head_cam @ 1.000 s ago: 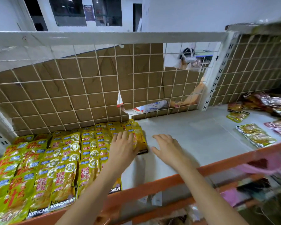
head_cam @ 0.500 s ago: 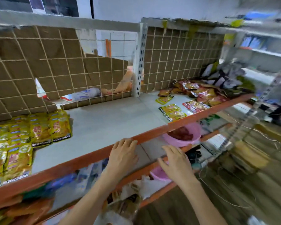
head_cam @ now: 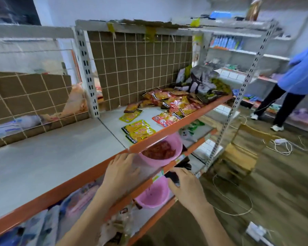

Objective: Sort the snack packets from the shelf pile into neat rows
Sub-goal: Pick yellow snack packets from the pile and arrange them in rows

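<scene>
I see left hand [head_cam: 121, 172] flat, fingers spread, near shelf [head_cam: 60, 153] edge; right hand [head_cam: 186, 185] fingers relaxed, just below; packets [head_cam: 169, 103] piled far right.

A pink bowl [head_cam: 164, 153] of dark red pieces sits on the lower shelf, a second pink bowl [head_cam: 153, 194] below it. Far right, a person in a blue top [head_cam: 299, 75] stands by other shelving. White cable [head_cam: 281, 146] lies coiled on the wooden floor [head_cam: 283, 189], near a wooden stool [head_cam: 238, 153].

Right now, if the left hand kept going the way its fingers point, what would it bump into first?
Probably the orange front edge of the shelf, just past the left hand. Its fingertips point up and right, with the pink bowl of red snacks close beside them. Depth is hard to judge here.
</scene>
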The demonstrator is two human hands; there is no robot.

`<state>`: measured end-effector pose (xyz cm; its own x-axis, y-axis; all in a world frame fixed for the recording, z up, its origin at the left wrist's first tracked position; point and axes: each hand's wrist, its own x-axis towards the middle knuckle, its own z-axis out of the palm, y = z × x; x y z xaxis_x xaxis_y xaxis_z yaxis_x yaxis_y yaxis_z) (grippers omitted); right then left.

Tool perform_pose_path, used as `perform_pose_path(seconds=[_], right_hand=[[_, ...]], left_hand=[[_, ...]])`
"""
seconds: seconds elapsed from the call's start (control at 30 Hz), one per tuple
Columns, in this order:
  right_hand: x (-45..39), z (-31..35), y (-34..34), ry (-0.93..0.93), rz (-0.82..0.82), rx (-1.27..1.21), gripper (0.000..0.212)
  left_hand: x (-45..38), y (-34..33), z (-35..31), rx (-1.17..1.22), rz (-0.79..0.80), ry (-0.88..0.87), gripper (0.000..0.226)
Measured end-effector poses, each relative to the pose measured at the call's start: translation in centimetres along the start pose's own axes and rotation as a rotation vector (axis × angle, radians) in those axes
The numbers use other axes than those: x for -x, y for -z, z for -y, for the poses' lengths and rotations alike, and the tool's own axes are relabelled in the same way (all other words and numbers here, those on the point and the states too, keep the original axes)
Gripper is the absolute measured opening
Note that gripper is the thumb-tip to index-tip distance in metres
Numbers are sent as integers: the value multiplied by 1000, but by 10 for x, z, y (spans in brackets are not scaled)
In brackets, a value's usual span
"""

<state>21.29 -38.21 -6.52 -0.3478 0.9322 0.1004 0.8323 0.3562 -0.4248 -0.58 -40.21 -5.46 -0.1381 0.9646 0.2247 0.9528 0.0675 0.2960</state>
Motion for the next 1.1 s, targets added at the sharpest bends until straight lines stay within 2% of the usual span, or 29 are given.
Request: perform_pose_path(seconds=[0.07,0.17,0.27,0.4,0.5,0.67,0.8,0.97,1.1], right_hand=[[-30,-3,3,22,-8,-18,35],[-87,-5,0,60,-51,-47,34],[-141,3,-6,79,-46,-41,42],[-197,21,-19,101,-23,21,69],[-228,30,-31,88,-42,94,61],[-270,23,-41,90,196,81,68],[-302,15,-34,156,274,-47,66],[-340,9,-28,151,395,-237,68],[-363,4,-31,148,426,-272,70]], left_hand=[[-32,-3,1,28,6,33,69],[-85,-10,9,11,-17,66,50],[-134,-13,20,14,-21,119,49],[-183,-23,31,45,49,215,46],[-205,-36,35,7,75,277,46],[-225,-50,42,-96,164,359,60],[-238,-54,43,-119,148,421,53],[-253,-59,40,-27,121,541,51],[-264,-64,36,18,89,603,52]])
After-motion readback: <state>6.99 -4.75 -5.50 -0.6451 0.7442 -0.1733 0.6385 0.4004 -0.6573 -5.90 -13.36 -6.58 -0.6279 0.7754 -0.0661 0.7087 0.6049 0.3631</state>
